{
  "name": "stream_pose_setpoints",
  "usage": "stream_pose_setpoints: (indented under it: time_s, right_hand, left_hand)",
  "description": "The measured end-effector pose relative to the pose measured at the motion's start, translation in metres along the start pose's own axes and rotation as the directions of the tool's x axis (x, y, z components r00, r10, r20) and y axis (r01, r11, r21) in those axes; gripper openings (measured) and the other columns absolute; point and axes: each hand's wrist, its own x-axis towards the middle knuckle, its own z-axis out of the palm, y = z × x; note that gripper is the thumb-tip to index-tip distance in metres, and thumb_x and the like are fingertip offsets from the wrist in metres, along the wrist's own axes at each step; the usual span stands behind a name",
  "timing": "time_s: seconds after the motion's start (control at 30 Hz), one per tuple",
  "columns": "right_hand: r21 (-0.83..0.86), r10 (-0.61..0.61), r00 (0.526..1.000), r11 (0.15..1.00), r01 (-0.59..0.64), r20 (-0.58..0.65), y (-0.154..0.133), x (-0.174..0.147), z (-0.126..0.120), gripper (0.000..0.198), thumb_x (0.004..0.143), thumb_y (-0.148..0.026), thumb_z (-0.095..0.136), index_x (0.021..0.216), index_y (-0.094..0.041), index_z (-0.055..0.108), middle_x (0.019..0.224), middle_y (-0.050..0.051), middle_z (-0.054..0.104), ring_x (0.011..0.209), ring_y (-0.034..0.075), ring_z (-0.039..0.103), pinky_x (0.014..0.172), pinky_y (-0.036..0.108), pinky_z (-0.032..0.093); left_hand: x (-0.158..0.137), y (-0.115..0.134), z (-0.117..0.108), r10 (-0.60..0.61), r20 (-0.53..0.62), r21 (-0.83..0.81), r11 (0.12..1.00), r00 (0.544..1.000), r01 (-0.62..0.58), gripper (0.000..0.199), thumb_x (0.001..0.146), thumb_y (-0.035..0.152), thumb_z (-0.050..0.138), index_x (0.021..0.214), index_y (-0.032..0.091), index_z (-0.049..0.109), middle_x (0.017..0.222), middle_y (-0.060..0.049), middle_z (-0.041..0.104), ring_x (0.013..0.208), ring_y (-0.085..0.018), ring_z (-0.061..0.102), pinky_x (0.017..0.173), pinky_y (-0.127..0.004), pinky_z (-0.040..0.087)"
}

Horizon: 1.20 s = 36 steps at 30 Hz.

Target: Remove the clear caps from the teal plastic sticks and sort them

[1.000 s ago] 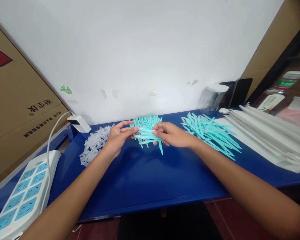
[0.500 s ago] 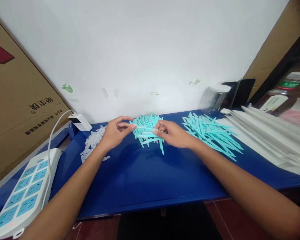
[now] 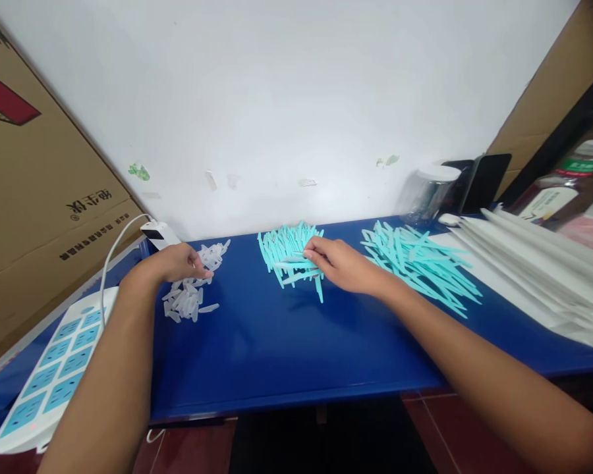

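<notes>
My left hand (image 3: pixel 182 262) bends down over a loose pile of small translucent plastic caps (image 3: pixel 185 301) on the left. Its fingertips are pinched together at the pile; whatever lies between them is too small to make out. My right hand (image 3: pixel 336 263) is closed on a slim turquoise plastic stick (image 3: pixel 300 257), gripped between thumb and fingers. Directly below it is the middle pile of turquoise sticks (image 3: pixel 284 243), lying mostly side by side. Farther right, past my right wrist, a second heap of turquoise sticks (image 3: pixel 415 263) lies more tangled.
A white power strip (image 3: pixel 54 368) and a charger with a cable (image 3: pixel 159 234) are at left, beside a cardboard box (image 3: pixel 44 164). White packets (image 3: pixel 538 276), a lidded clear jar (image 3: pixel 427 194) and a bottle (image 3: pixel 558 187) stand right. A white wall backs the blue table (image 3: pixel 277 355).
My left hand has left the stick held between both hands and moved left and down to the cap pile. My right hand stays over the middle pile, still holding the stick.
</notes>
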Motion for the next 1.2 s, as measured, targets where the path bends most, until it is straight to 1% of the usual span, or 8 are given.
stream_pose_setpoints:
  time_s: [0.17,0.33,0.43,0.53,0.67,0.83,1.03,1.2]
  right_hand:
    - [0.115,0.008,1.000,0.993,-0.005,-0.028,0.000,0.001,0.003,0.026,0.108,-0.042,0.044,0.096,-0.021,0.055,0.073,-0.002,0.058,0.062,0.014,0.047,0.060,0.028,0.032]
    - [0.251,0.030,0.999,0.968,-0.026,-0.013,-0.004,0.001,0.002,0.025,0.105,-0.044,0.050,0.099,-0.021,0.056,0.071,-0.004,0.056,0.060,0.013,0.043,0.060,0.027,0.032]
    - [0.265,0.035,0.999,0.964,-0.033,-0.001,-0.004,0.000,0.001,0.023,0.104,-0.043,0.051,0.099,-0.021,0.057,0.072,-0.004,0.058,0.058,0.012,0.043,0.058,0.027,0.031]
    - [0.262,0.045,0.999,0.964,-0.046,0.010,-0.004,0.000,0.001,0.021,0.102,-0.040,0.052,0.097,-0.020,0.056,0.072,-0.004,0.059,0.057,0.012,0.043,0.058,0.027,0.030]
    - [0.292,0.049,0.998,0.954,-0.062,0.050,-0.006,0.000,0.002,0.021,0.102,-0.040,0.053,0.097,-0.020,0.057,0.072,-0.003,0.060,0.059,0.012,0.047,0.059,0.027,0.033]
    - [0.316,0.039,0.994,0.946,-0.069,0.100,-0.010,0.001,0.004,0.020,0.102,-0.037,0.053,0.097,-0.019,0.058,0.072,-0.003,0.063,0.057,0.011,0.042,0.057,0.027,0.032]
    - [0.308,0.015,0.994,0.950,-0.049,0.111,-0.012,0.000,0.004,0.020,0.102,-0.035,0.053,0.096,-0.018,0.060,0.069,-0.004,0.055,0.058,0.011,0.039,0.057,0.026,0.032]
    - [0.307,0.000,0.993,0.951,-0.036,0.116,-0.014,0.000,0.005,0.022,0.103,-0.037,0.052,0.096,-0.018,0.061,0.069,-0.004,0.053,0.059,0.011,0.039,0.058,0.026,0.031]
  left_hand:
    - [0.007,0.010,0.012,-0.035,0.028,0.039,0.999,0.999,0.034,0.041,0.057,0.061,0.077,0.065,0.021,0.070,0.074,-0.008,0.074,0.074,-0.026,0.066,0.057,-0.029,0.043]
    - [0.010,0.012,0.018,0.069,0.087,-0.079,0.995,0.994,-0.062,0.030,0.059,0.050,0.074,0.069,0.022,0.071,0.071,-0.004,0.072,0.065,-0.022,0.064,0.054,-0.028,0.044]
    - [0.005,0.020,0.016,0.175,0.050,-0.192,0.968,0.983,-0.162,0.030,0.064,0.049,0.074,0.076,0.021,0.073,0.075,-0.005,0.075,0.069,-0.022,0.067,0.058,-0.028,0.049]
    - [-0.004,0.035,0.013,0.304,-0.038,-0.343,0.891,0.952,-0.298,0.032,0.074,0.050,0.073,0.086,0.021,0.073,0.087,-0.007,0.078,0.076,-0.022,0.071,0.066,-0.029,0.055]
    - [-0.016,0.061,0.016,0.429,-0.173,-0.536,0.714,0.886,-0.450,0.030,0.084,0.047,0.073,0.094,0.019,0.070,0.097,-0.010,0.080,0.078,-0.021,0.073,0.068,-0.031,0.058]
    - [-0.021,0.087,0.030,0.496,-0.226,-0.652,0.563,0.839,-0.508,0.037,0.085,0.047,0.078,0.106,0.017,0.075,0.090,-0.009,0.080,0.071,-0.018,0.072,0.069,-0.031,0.060]
    - [-0.026,0.101,0.040,0.477,-0.277,-0.641,0.555,0.834,-0.531,0.039,0.083,0.047,0.081,0.110,0.019,0.082,0.087,-0.007,0.080,0.069,-0.017,0.070,0.066,-0.028,0.059]
    - [-0.031,0.109,0.043,0.510,-0.288,-0.588,0.574,0.810,-0.570,0.036,0.084,0.049,0.078,0.105,0.020,0.085,0.079,-0.007,0.079,0.060,-0.016,0.064,0.052,-0.026,0.050]
